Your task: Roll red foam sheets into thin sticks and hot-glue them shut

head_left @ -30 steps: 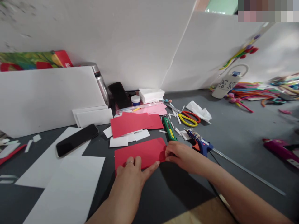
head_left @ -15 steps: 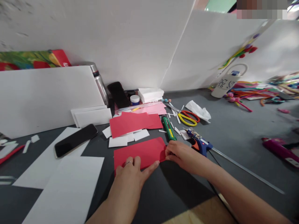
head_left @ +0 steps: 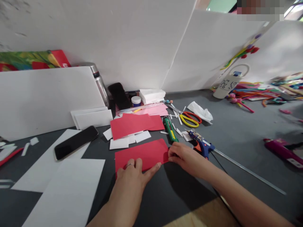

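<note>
A folded-looking sheet of red paper [head_left: 144, 151] lies on the dark table in front of me. My left hand [head_left: 132, 179] rests on its lower left part, thumb spread out along the near edge and the other fingers pressing down from above. At the paper's right end my right hand [head_left: 181, 156] has its fingers pinched together on the corner. Just beyond that hand is a green utility knife [head_left: 169, 129]. A blue hot glue gun [head_left: 201, 143] with a long clear glue stick lies to its right.
Behind are more red paper pieces [head_left: 134, 124], white paper scraps [head_left: 119, 144] and scissors [head_left: 190, 119]. A phone [head_left: 76, 142] lies on white sheets [head_left: 68, 192] at left. A white bottle [head_left: 227, 85] and a purple tool [head_left: 282, 151] stand and lie at right.
The view has shifted very slightly. Both hands stay in nearly the same place on the red paper.
</note>
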Demonstrator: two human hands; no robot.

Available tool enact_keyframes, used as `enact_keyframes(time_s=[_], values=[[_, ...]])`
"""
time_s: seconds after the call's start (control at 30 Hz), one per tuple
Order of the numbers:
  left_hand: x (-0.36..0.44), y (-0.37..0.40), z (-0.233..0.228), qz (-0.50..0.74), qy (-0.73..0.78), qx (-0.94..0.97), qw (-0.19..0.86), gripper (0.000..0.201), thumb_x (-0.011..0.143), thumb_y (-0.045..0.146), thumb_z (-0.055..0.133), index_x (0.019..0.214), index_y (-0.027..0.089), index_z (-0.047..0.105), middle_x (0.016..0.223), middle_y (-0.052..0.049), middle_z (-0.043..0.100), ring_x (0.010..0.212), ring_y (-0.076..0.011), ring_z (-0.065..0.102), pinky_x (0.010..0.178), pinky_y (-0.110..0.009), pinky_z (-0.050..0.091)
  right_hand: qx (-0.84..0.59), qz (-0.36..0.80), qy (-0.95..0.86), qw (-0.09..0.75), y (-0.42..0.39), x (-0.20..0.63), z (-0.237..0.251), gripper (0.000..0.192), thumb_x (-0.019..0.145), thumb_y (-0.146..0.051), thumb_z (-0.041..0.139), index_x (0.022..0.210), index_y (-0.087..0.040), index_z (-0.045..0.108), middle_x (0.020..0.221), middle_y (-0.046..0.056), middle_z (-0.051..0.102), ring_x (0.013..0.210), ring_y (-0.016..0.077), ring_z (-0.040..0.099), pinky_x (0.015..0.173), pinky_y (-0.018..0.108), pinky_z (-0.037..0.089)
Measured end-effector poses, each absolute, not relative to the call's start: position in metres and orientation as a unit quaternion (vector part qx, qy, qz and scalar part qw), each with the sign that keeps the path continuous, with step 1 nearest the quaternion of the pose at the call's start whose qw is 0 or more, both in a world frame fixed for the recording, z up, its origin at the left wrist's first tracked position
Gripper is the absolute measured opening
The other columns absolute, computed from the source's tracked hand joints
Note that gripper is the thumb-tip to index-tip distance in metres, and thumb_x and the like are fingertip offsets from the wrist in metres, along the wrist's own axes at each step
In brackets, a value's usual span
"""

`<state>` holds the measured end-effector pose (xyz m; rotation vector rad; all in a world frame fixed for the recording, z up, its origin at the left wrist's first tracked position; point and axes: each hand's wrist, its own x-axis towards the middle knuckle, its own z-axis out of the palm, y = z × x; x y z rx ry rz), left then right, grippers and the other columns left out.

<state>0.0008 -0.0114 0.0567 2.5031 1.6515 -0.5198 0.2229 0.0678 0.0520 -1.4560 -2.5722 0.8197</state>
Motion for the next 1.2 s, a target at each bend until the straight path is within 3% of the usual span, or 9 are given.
enact_keyframes(time_s=[0.27,0.63,1.2], values=[[0.002,-0.011,0.056,-0.193,0.537,0.82,0.04,0.121,0.063,0.008,0.071,0.153,0.053,0.003,0.113,-0.011,0.055,0.098,-0.0341,0.057,0.069,-0.04,0.05,-0.478,0.282,-0.828,0.083,0.064,0.226,0.049,0.014,0.092,-0.013,0.055,0.08,-0.018,0.06,0.091,0.006,0.059,0.088,0.0197,0.057,0.077,0.03,0.043],[0.0,-0.011,0.058,-0.192,0.536,0.82,0.057,0.118,0.063,0.009,0.071,0.153,0.053,0.008,0.111,-0.01,0.055,0.096,-0.0325,0.058,0.07,-0.041,0.051,-0.476,0.276,-0.821,0.154,0.053,0.23,0.038,0.018,0.099,-0.022,0.049,0.088,-0.02,0.062,0.097,0.007,0.059,0.095,0.0214,0.057,0.085,0.035,0.045],[0.005,-0.008,0.064,-0.22,0.532,0.816,0.05,0.117,0.065,0.005,0.069,0.153,0.052,0.008,0.113,-0.012,0.056,0.097,-0.0348,0.06,0.068,-0.043,0.053,-0.477,0.196,-0.849,0.119,0.051,0.225,0.038,0.015,0.101,-0.021,0.048,0.089,-0.019,0.058,0.1,0.009,0.056,0.097,0.0241,0.054,0.087,0.039,0.045]])
